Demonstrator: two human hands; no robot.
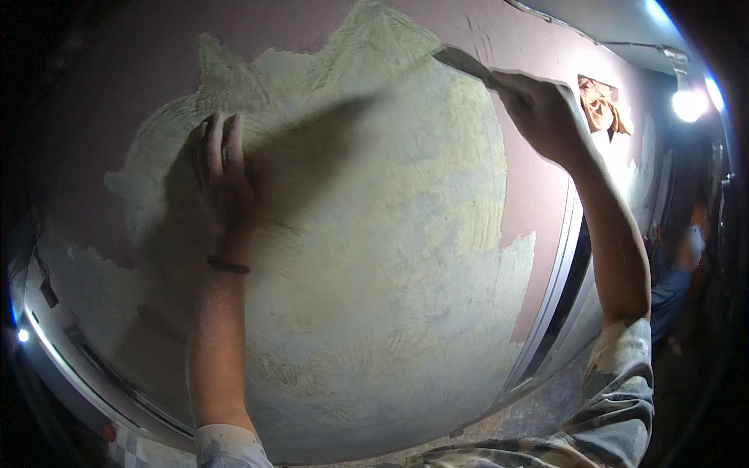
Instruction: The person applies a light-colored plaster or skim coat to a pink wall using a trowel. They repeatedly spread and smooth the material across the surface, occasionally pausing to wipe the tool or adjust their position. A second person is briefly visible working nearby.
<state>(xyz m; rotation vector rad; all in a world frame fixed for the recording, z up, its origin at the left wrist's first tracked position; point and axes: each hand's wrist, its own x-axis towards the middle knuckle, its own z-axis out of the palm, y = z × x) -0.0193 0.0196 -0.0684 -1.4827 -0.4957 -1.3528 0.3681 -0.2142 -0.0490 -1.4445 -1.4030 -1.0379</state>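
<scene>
In front of me is a wall with a broad, rough patch of pale green-grey plaster (390, 234). Muted pink paint (534, 195) shows around its ragged edges. My right hand (546, 113), raised at the upper right, is closed around a putty knife (464, 62). Its thin dark blade lies against the plaster near the patch's top right edge, while its handle is mostly hidden in the hand. On the left, my left hand (226, 175) rests at the plaster with fingers stretched upward and nothing in it. A dark band circles that wrist.
A square opening stuffed with crumpled brown material (605, 107) is in the wall at upper right, near a bright lamp (689, 105). Below it runs a pale vertical frame (550, 292). Another person (677, 273) is at the far right. A cable (554, 17) follows the ceiling edge.
</scene>
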